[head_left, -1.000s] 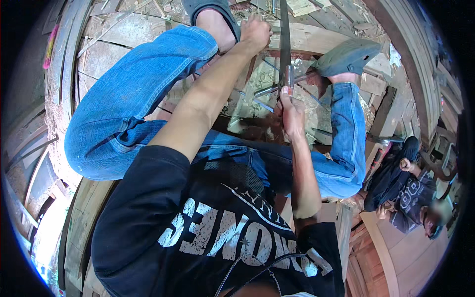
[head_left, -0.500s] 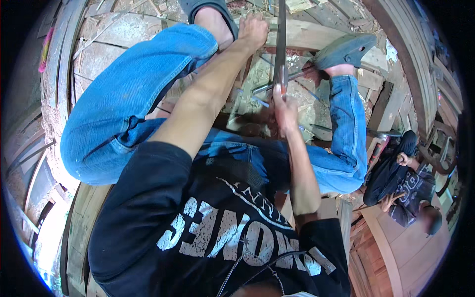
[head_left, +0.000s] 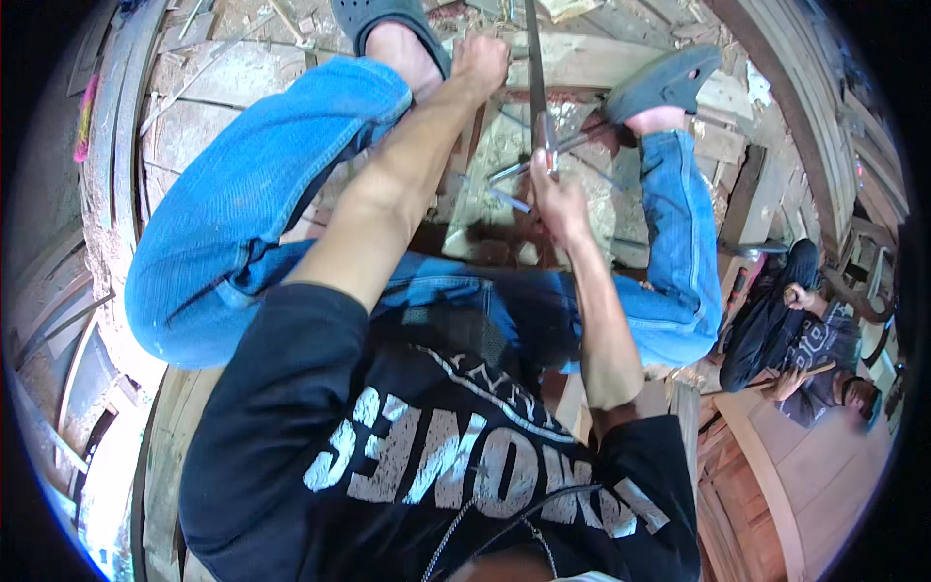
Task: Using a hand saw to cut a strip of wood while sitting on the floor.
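Metal blade, long and narrow, runs upward between your left clog and right clog, crossing a pale wooden board and leaving the view at the top. Your right hand has its fingers wrapped around the handle end. Your left hand is at the board, just beside the left clog, fingers bent; you cannot tell whether they grasp it.

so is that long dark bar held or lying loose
Held: the right hand is closed around the near end of the long dark bar; the far end runs out of the picture.
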The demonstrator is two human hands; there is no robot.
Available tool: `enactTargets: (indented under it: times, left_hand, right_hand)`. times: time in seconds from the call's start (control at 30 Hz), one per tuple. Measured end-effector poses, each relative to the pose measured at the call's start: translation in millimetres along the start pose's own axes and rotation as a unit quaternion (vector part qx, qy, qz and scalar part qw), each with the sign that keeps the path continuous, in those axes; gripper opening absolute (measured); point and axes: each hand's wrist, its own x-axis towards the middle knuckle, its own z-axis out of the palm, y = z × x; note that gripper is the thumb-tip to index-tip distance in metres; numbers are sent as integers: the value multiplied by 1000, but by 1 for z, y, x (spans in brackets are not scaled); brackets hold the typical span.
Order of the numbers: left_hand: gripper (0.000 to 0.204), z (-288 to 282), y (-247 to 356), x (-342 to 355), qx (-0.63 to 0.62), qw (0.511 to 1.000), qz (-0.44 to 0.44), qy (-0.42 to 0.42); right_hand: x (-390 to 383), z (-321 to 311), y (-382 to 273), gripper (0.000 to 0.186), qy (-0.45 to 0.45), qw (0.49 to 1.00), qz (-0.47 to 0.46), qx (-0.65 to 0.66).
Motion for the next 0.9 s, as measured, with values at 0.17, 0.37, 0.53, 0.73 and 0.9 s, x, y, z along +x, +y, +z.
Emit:
enactTargets:
  times: [0.17,0.37,0.53,0.73,0.9]
  left_hand:
    - [22,-10,0,14,21,999,36,30]
    - [20,-11,-1,8,61,997,53,16]
    - [23,-11,5,17,83,994,41,60]
    - [22,-13,-13,27,41,999,4,-30]
    - [20,-12,-12,18,76,995,54,26]
  right_hand:
    - [-3,2,17,62,18,997,-64,-35]
    - [-10,6,25,59,31,999,-32,23]
    - [-7,-1,12,56,-2,997,-35,68]
    - [-1,7,16,56,-3,996,-64,58]
    - [-18,14,29,58,-12,994,-64,87]
